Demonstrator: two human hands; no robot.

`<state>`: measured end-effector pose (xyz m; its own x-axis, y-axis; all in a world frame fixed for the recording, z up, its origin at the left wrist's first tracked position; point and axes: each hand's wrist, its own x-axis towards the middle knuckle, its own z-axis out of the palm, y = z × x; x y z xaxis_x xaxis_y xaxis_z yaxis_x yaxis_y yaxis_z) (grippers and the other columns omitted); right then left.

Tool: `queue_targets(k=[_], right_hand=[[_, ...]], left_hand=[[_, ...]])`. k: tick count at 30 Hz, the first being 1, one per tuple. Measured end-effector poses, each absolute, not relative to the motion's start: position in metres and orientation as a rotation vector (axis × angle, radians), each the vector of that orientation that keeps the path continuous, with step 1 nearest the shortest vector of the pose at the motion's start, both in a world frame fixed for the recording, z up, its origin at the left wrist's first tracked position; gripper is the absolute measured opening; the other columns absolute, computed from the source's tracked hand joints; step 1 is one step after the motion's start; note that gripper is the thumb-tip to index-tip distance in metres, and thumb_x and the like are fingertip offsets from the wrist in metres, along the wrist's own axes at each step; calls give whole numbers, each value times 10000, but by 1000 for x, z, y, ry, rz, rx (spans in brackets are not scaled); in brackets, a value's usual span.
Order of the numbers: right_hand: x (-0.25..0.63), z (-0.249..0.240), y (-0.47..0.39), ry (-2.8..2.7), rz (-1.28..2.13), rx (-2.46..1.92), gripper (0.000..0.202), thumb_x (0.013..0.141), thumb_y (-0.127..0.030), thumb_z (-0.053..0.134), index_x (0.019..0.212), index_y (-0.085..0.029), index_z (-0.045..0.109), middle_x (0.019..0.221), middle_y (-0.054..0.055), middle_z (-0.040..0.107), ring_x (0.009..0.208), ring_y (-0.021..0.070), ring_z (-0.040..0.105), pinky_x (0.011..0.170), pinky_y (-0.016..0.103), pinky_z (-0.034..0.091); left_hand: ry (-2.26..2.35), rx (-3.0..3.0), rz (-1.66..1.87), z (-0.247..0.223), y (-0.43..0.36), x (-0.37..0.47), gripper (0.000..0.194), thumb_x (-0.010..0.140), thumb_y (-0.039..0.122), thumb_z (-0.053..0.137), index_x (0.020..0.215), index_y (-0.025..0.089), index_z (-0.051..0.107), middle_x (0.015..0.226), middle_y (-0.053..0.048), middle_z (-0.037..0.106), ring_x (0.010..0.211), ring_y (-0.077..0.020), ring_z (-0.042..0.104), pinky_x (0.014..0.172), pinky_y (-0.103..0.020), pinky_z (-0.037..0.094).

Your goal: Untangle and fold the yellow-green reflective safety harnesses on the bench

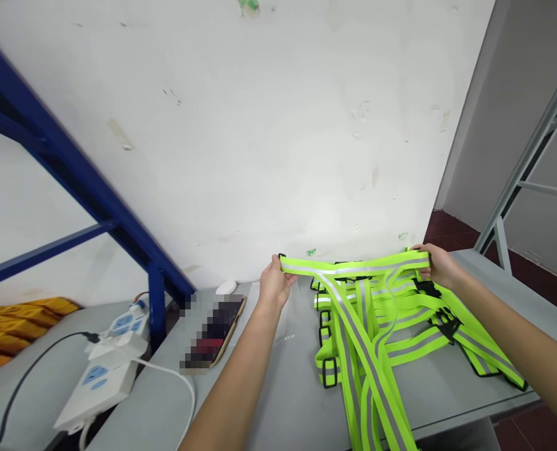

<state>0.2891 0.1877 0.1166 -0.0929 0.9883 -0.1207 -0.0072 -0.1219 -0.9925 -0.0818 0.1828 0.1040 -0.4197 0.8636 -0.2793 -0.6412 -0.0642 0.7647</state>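
A neon-yellow reflective strap [353, 268] with a silver stripe is stretched level between my two hands. My left hand [275, 285] pinches its left end, beside a small black buckle. At the other end, my right hand [437, 266] has its fingers closed on the strap. More of the same webbing hangs down from it towards the table's front edge. Beneath and behind lies a pile of reflective straps [412, 344] with black slider buckles [329, 373] and black side-release clips [447, 324].
A phone [219, 332], partly pixelated, lies left of my left forearm, near a white rounded object [226, 287]. White power strips [104, 369] with cables are at the left, by a blue metal frame [158, 300]. Yellow cloth [19, 329] lies far left. A white wall [306, 125] rises behind the grey table [287, 401].
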Motion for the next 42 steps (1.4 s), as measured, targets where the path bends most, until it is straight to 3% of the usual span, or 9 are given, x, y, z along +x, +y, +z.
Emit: queue_targets(k=[4,8,11,17,21,28,34,38,42], right_hand=[[277,136,207,-1316,1327,-1194,437,746,-629,627,736,-226,457,510,-93,337,388,53,241,348,203,268],[277,178,225,-1480,1186,-1138,453,548,-434,868,773,-202,551,613,-55,510,495,74,422,468,235,426],[285,218,232,-1511,916,-1098,366,632,-418,816,803,-189,589,760,-2,613,638,111,515,626,293,488],[301,270,179,-1525,293,-1042,193,755,-372,744,859,-239,650,881,27,654,805,167,530,838,352,416],[317,247,109,-1687,269,-1068,187,747,-376,758,859,-231,715,935,53,710,879,212,619,878,385,443],[335,136,43,-2132,1070,-1250,263,788,-461,696,866,-211,724,878,66,712,829,235,635,774,340,485],[306,85,54,-1871,1294,-1185,357,787,-489,681,1024,-232,607,917,27,603,777,176,548,690,291,476],[286,68,75,-1763,1347,-1194,374,824,-522,617,1065,-244,549,782,-17,501,747,174,536,715,315,494],[278,46,98,-1831,1199,-1407,410,849,-547,549,1123,-242,535,735,-26,491,719,196,566,689,339,470]], left_hand=[[967,197,1635,117,211,-74,303,1008,201,301,1041,146,597,702,-37,694,523,-137,643,609,-288,585],[852,207,1576,158,241,-73,333,1003,187,293,1062,133,616,721,-51,698,526,-148,638,582,-284,576],[758,284,1588,206,251,-74,379,1022,304,296,996,120,627,724,-62,697,602,-153,660,625,-271,569],[427,564,1759,275,212,-77,498,990,493,310,695,174,551,590,16,604,563,-101,609,630,-207,521],[340,696,1717,238,147,-85,545,996,481,279,561,177,406,491,42,446,446,-81,479,498,-181,435],[783,662,1213,94,64,-91,508,923,546,447,578,175,401,460,71,326,406,-80,301,522,-228,429],[997,796,1217,59,69,-78,571,868,717,353,613,206,340,484,91,257,413,-82,243,535,-239,421],[1630,1320,1289,53,93,-82,550,934,642,191,645,223,400,552,30,408,520,-152,443,622,-308,463],[1934,1528,1306,50,105,-89,301,910,458,438,799,198,541,894,-97,594,951,-280,546,881,-435,425]])
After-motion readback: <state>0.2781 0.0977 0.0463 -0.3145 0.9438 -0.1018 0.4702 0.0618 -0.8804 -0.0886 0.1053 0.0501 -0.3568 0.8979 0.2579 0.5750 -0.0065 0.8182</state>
